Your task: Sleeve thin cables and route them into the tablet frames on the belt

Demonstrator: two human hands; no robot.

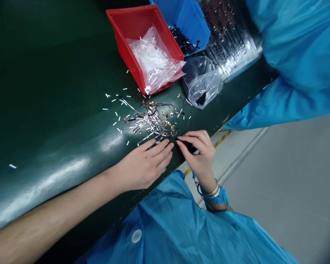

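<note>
Nearest the camera is the person's blue smock (pixel 181 227), with a white button (pixel 136 235) on its front. A metal bangle (pixel 212 192) and a blue wrist strap (pixel 221 197) sit on the right wrist.

The left hand (pixel 144 165) lies flat and relaxed on the dark green mat (pixel 57 121), fingers stretched out and gripping nothing. Its fingertips (pixel 165 143) touch the near edge of the pile of thin cables (pixel 154 119).

The right hand (pixel 199 154) is just beside the left, at the table's edge. Its fingers are bent and drawn toward the thumb in a pinch. Whether a piece sits between them cannot be made out. Its fingertips (pixel 180 141) are just short of the pile's near right corner.

The pile itself lies directly beyond both hands. It is a loose tangle of dark strands with small gold ends. Short white tubes (pixel 118 113) are scattered through it and to its left, and one lies well apart at the far left (pixel 12 166).

Farther off stands a red bin (pixel 126 33), tilted, with a clear bag of white tubes (pixel 154 62) spilling over its front lip. To its right a crumpled clear bag (pixel 206 84) rests on the mat, and behind it is a blue bin (pixel 189 18) with dark parts inside. A shiny tray of parts (pixel 231 51) comes next. At the far right is another person's blue sleeve (pixel 299 62).
</note>
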